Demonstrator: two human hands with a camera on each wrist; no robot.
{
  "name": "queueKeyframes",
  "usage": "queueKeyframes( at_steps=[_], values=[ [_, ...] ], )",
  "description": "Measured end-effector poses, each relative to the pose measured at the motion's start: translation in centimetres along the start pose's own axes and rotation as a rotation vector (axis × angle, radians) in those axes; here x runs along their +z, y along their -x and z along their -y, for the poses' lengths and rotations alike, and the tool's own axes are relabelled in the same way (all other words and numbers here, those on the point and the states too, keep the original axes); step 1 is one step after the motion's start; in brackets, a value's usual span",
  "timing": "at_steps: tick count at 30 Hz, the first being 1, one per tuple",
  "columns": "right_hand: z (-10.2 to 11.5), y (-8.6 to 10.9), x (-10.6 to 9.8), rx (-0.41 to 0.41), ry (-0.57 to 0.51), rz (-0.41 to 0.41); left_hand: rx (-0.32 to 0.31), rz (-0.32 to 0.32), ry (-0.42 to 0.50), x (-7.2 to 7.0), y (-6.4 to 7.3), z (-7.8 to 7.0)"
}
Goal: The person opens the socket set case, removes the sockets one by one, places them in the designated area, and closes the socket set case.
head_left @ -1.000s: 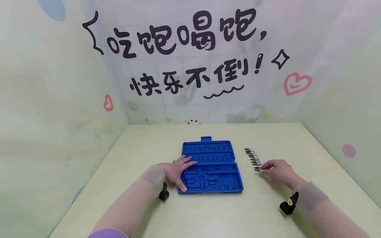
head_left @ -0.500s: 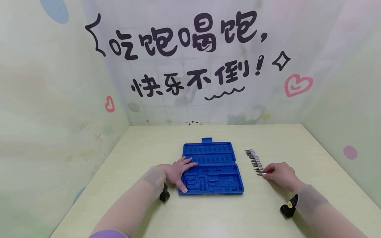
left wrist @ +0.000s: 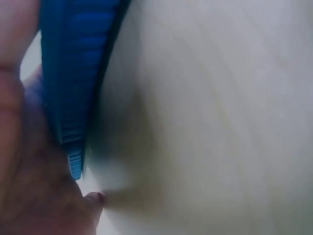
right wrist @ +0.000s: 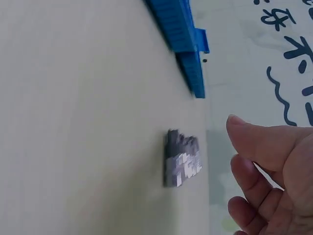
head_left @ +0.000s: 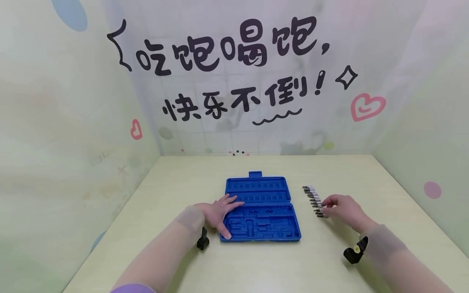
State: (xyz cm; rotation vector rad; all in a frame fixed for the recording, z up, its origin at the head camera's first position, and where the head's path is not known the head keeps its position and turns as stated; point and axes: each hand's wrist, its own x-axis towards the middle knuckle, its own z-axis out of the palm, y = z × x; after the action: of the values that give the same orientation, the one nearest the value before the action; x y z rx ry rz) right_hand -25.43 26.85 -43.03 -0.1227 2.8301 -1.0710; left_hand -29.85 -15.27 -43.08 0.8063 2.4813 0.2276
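Note:
An opened blue plastic case [head_left: 272,224] with moulded recesses lies flat in the middle of the table. My left hand [head_left: 217,214] rests on its left edge, fingers spread, thumb at the near corner. In the left wrist view, part of that hand [left wrist: 49,186] lies along the ribbed blue side. To the right of the case, several small screwdriver bits [head_left: 314,200] with dark tips and silver shanks lie in a slanting row. My right hand [head_left: 344,211] is over the row's near end. In the right wrist view, its fingers [right wrist: 249,181] hold nothing visible, apart from the bits [right wrist: 182,164].
Pale wood-grain table [head_left: 264,264] surrounds the case. A white printed wall [head_left: 205,134] stands behind it, with side walls left and right. A black wrist camera [head_left: 353,255] hangs under the right wrist, another [head_left: 202,243] under the left.
My right hand pinched the nearest bit half a second ago; now it has let go and moved slightly up and away, leaving that bit at the row's near end. The left hand stays put.

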Motion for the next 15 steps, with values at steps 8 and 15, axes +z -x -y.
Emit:
queueKeyframes(
  at_steps=[8,15],
  values=[
    [4.5,-3.9,1.2,-0.046,-0.188,0.041,-0.007,-0.006,-0.048,0.0,0.3,0.0],
    [6.9,-7.7,2.8,-0.035,-0.161,0.032,0.054,-0.053,-0.134,-0.1,0.9,-0.5]
  ],
)
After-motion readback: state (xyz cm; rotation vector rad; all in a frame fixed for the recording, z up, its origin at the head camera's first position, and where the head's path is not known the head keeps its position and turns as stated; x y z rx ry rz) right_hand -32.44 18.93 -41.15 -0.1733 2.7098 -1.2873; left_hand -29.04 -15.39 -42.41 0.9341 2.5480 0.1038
